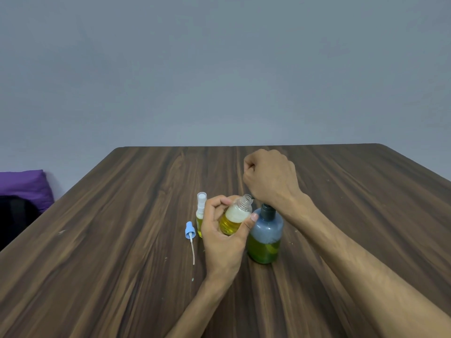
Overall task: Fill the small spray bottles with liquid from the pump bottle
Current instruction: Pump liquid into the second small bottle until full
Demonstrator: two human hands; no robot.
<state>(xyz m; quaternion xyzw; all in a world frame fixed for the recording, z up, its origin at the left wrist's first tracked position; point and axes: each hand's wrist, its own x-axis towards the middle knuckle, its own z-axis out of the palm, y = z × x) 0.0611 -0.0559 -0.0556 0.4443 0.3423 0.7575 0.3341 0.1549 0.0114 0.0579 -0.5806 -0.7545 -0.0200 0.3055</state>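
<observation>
My left hand (220, 230) grips a small clear spray bottle (235, 217), tilted, uncapped, part full of yellow liquid with foam on top. Its threaded neck points at the spout of the pump bottle (266, 236), a blue-grey bottle with green liquid in its lower half. My right hand (269, 179) is a fist that bears down on the pump head, which it hides. A second small spray bottle (200, 211), capped with a white sprayer and holding yellow liquid, stands just left of my left hand. A blue sprayer cap (190, 231) with its dip tube lies on the table beside it.
The dark wooden table (122, 240) stretches wide on all sides of the bottles. A purple cushion (24, 186) and a dark object sit off the table's left edge. A plain grey wall stands behind.
</observation>
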